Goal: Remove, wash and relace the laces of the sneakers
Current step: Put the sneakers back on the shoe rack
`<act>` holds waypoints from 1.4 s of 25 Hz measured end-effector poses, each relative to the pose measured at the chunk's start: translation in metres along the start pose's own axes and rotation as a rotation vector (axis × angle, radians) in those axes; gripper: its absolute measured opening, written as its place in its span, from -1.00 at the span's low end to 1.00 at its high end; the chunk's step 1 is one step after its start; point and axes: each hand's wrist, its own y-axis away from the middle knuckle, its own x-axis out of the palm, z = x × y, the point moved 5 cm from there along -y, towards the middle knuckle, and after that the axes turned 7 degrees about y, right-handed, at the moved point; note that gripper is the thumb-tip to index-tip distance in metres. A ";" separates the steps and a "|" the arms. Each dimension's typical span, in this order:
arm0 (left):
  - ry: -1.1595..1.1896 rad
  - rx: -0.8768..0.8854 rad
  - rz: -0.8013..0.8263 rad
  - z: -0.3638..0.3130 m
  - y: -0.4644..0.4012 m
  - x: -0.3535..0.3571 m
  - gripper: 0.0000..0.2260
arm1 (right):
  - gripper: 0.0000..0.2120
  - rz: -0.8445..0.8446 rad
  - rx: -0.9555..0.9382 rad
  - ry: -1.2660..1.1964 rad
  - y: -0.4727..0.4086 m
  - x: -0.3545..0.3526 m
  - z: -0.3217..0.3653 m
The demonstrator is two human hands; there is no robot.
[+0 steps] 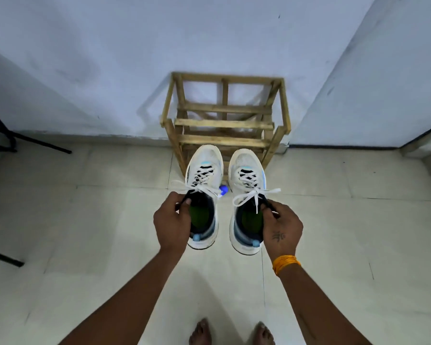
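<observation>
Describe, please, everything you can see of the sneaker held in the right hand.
The right sneaker is white, seemingly mesh over the toe, with pale blue accents along its side and heel, a thick white sole, a dark collar lining and a green insole. Its white laces are still threaded in a criss-cross and tied in a bow. It is held roughly level above the tiled floor, toe pointing away toward the wooden rack. The right hand grips its collar at the outer edge; nothing else touches it.
</observation>
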 end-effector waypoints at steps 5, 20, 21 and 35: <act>-0.076 0.036 -0.001 -0.030 -0.056 0.025 -0.89 | -0.88 -0.019 0.030 -0.051 -0.047 0.005 0.033; -0.227 0.049 0.014 -0.016 -0.225 0.187 -0.85 | -0.83 -0.032 -0.062 0.147 -0.259 0.129 0.036; -0.232 0.055 0.024 -0.014 -0.235 0.196 -0.84 | -0.84 -0.037 -0.083 0.169 -0.269 0.137 0.037; -0.197 0.143 0.090 0.010 -0.291 0.243 -0.96 | -0.83 -0.023 -0.096 0.372 -0.333 0.179 0.037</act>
